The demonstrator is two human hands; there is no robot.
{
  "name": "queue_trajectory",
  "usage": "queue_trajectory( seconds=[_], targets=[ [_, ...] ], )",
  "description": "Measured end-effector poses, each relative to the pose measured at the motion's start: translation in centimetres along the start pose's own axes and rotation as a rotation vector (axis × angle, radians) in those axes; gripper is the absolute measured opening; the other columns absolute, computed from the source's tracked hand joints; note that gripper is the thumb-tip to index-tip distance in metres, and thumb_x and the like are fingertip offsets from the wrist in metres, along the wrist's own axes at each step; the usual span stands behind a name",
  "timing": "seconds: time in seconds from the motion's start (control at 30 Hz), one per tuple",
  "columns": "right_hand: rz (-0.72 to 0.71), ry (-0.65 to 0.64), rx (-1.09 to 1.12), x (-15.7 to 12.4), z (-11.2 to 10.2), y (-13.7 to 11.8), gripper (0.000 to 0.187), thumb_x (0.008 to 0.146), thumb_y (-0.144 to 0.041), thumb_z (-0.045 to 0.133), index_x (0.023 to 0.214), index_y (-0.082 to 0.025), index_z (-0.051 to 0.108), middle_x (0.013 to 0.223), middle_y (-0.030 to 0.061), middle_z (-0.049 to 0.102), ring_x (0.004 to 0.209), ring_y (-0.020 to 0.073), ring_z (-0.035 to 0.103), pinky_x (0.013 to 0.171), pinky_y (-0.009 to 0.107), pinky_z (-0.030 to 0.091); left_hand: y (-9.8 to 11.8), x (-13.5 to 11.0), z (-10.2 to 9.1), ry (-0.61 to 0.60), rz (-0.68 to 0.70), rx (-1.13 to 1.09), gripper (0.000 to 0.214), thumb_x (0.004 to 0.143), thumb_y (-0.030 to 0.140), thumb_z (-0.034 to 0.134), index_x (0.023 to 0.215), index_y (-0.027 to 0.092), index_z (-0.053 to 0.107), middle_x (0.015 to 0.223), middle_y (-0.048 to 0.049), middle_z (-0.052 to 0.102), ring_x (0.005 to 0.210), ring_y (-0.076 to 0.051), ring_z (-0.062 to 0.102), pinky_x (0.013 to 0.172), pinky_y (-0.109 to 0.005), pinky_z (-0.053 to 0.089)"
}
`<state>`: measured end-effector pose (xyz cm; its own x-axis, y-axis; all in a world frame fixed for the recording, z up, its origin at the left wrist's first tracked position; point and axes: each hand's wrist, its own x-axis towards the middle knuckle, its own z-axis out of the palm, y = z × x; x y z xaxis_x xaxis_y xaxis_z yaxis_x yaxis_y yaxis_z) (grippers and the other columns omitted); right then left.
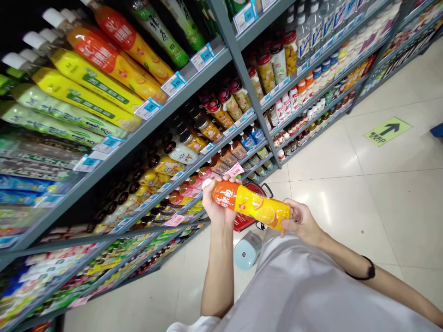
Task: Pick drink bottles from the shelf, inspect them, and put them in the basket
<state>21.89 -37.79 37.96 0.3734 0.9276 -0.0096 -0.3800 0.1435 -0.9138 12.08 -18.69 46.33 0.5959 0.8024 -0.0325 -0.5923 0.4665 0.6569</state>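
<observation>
I hold an orange juice bottle (252,205) with an orange and yellow label lying sideways in front of me. My left hand (217,204) is wrapped around its cap end, the white cap showing by my thumb. My right hand (302,222) grips the bottle's bottom end. More bottles of the same orange drink (114,50) lie on the upper shelf at the left.
Grey store shelves (194,87) packed with drink bottles and jars run along the left and back. A red shopping basket (246,220) and a pale blue round object (246,250) sit on the tiled floor below my hands. A green arrow sign (387,131) marks the floor at right.
</observation>
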Motion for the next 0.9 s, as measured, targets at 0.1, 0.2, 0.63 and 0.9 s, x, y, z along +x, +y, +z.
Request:
queue_trajectory(
  seconds=[0.1, 0.2, 0.63, 0.9],
  targets=[
    [0.139, -0.082, 0.164, 0.1, 0.2, 0.1, 0.064, 0.086, -0.076, 0.06, 0.098, -0.013, 0.063, 0.059, 0.005, 0.069, 0.043, 0.0177, 0.065, 0.043, 0.022, 0.045, -0.1, -0.1, 0.1, 0.005, 0.02, 0.018, 0.017, 0.079, 0.028, 0.073, 0.079, 0.017, 0.06, 0.081, 0.0008, 0.06, 0.077, -0.012, 0.062, 0.082, -0.029, 0.057],
    [0.268, -0.158, 0.255, 0.1, 0.5, 0.3, 0.083, 0.086, -0.087, 0.041, 0.092, -0.009, 0.069, 0.054, 0.009, 0.067, 0.039, 0.0172, 0.062, 0.041, 0.023, 0.042, -0.2, -0.2, 0.3, 0.008, 0.019, 0.028, 0.018, 0.077, 0.027, 0.074, 0.076, 0.018, 0.059, 0.078, 0.0014, 0.058, 0.074, -0.011, 0.061, 0.081, -0.028, 0.056],
    [-0.365, 0.096, -0.781, -0.7, -1.8, 0.5, 0.075, 0.088, -0.046, 0.077, 0.149, -0.019, 0.043, 0.133, 0.0146, 0.065, 0.112, 0.0266, 0.069, 0.092, 0.036, 0.06, -0.7, -0.2, -0.2, 0.214, 0.101, 0.0, 0.014, 0.074, 0.023, 0.069, 0.069, 0.017, 0.057, 0.071, 0.003, 0.058, 0.068, -0.009, 0.059, 0.08, -0.026, 0.054],
    [-0.796, 0.093, -0.964, -0.9, -2.6, 1.6, 0.075, 0.092, -0.03, 0.076, 0.154, -0.017, 0.038, 0.133, 0.0191, 0.065, 0.125, 0.0279, 0.066, 0.105, 0.041, 0.059, -0.5, -0.9, -0.5, 0.196, 0.079, -0.01, 0.014, 0.077, 0.023, 0.069, 0.072, 0.015, 0.058, 0.072, 0.0019, 0.06, 0.071, -0.01, 0.06, 0.08, -0.027, 0.055]
  ],
)
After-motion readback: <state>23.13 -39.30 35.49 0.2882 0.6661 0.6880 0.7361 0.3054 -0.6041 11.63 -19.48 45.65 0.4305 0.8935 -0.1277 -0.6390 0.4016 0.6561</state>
